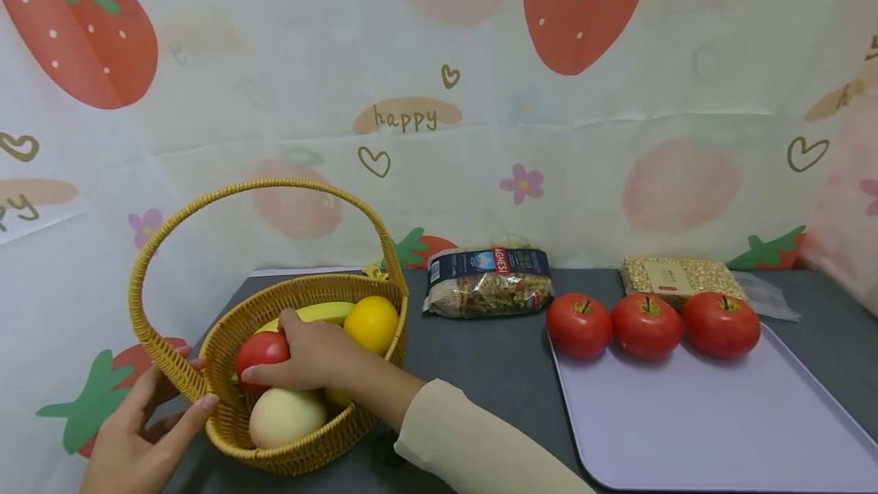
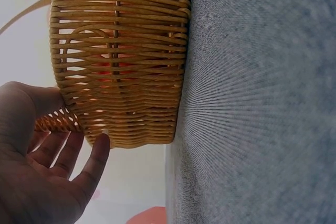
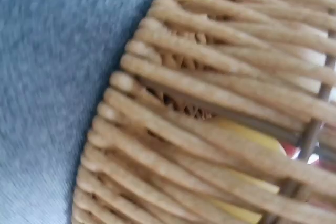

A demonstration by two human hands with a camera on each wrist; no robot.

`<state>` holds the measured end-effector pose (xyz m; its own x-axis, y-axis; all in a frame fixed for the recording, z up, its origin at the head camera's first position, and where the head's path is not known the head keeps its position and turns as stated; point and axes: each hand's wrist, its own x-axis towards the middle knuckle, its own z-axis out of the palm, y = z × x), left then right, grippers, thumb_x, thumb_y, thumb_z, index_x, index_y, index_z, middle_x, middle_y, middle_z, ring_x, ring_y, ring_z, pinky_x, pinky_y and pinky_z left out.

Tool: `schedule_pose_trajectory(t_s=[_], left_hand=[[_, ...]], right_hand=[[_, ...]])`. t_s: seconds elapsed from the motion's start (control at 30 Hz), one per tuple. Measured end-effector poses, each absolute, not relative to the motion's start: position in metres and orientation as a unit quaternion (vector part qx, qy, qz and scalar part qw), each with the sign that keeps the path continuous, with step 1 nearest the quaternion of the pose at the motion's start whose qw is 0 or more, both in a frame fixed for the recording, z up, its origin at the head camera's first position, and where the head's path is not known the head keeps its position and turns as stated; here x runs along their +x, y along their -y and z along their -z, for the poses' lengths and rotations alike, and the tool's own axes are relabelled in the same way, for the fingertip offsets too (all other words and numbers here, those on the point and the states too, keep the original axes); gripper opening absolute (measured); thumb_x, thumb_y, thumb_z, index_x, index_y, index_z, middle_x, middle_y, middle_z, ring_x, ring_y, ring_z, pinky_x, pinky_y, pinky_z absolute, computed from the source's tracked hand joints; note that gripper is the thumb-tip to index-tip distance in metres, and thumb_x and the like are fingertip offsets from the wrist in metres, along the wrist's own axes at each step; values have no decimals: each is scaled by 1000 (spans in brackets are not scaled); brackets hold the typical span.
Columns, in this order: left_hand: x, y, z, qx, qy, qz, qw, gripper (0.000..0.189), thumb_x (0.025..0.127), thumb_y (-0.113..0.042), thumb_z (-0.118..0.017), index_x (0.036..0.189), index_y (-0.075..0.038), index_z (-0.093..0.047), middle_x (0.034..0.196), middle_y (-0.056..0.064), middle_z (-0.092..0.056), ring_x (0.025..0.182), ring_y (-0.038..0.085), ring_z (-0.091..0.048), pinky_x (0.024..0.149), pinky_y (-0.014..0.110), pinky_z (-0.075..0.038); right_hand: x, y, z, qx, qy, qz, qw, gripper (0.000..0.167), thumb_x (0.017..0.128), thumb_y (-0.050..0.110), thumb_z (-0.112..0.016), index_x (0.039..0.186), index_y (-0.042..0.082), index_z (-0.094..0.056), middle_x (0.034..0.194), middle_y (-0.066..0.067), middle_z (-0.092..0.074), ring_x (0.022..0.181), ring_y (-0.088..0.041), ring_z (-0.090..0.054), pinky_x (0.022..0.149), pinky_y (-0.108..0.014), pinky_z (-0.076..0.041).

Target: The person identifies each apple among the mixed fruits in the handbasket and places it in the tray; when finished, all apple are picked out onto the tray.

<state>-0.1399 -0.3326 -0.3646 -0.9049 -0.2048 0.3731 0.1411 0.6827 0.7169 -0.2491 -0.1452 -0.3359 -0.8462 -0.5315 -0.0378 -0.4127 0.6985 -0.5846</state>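
A wicker basket (image 1: 295, 460) with a tall arched handle stands at the left of the table in the head view. My left hand (image 1: 147, 421) grips its left end at the foot of the handle, thumb in front and fingers behind. Inside the basket, my right hand (image 1: 315, 353) holds a red apple (image 1: 257, 357) between thumb and fingers. Around that hand lie a banana (image 1: 329, 312), a round yellow fruit (image 1: 373, 324) and a pale cream, round fruit or vegetable (image 1: 286, 418). In the right wrist view, woven basket wall (image 3: 210, 103) hides the hand.
Three red apples (image 1: 647, 326) sit in a row along the back edge of a lilac tray (image 1: 720, 425) at the right. Behind them lies a bag of grains (image 1: 713, 277). A bag of pasta (image 1: 490, 280) lies at the back middle, against a printed cloth (image 1: 466, 197).
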Motion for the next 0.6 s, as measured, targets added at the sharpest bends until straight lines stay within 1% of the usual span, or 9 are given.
schedule_pose_trajectory(t_s=[0.07, 0.17, 0.27, 0.47, 0.6], left_hand=[[-139, 333, 365, 16, 890, 399, 220, 65, 95, -26, -73, 150, -11, -42, 128, 4, -60, 98, -10, -54, 66, 16, -55], [-139, 332, 365, 17, 888, 404, 220, 64, 95, -26, -73, 149, -11, -42, 128, 3, -60, 99, -9, -55, 67, 16, -55], [-138, 332, 366, 21, 887, 407, 215, 64, 95, -27, -73, 149, -11, -43, 129, 4, -59, 100, -7, -55, 67, 16, -55], [-139, 332, 364, 22, 892, 400, 211, 65, 95, -28, -72, 149, -10, -41, 130, 10, -59, 98, -7, -55, 67, 16, -55], [-140, 332, 363, 23, 894, 397, 209, 66, 95, -29, -73, 149, -10, -41, 131, 13, -59, 97, -8, -55, 67, 15, -54]], right_hand=[[-248, 147, 336, -255, -924, 268, 93, 60, 83, 69, -67, 123, 28, -49, 91, 9, -62, 73, -8, -56, 64, -25, -48], [-248, 148, 337, -260, -926, 257, 91, 57, 83, 71, -65, 119, 28, -51, 91, 10, -62, 72, -8, -56, 64, -25, -47], [-249, 147, 338, -268, -922, 263, 98, 52, 83, 69, -68, 112, 29, -52, 89, 11, -61, 72, -7, -55, 64, -24, -46], [-250, 143, 336, -275, -907, 297, 114, 51, 80, 64, -74, 115, 31, -58, 92, 15, -63, 75, -6, -55, 65, -23, -46], [-249, 140, 333, -287, -898, 313, 116, 46, 79, 59, -77, 110, 30, -59, 89, 15, -63, 75, -5, -55, 64, -23, -46]])
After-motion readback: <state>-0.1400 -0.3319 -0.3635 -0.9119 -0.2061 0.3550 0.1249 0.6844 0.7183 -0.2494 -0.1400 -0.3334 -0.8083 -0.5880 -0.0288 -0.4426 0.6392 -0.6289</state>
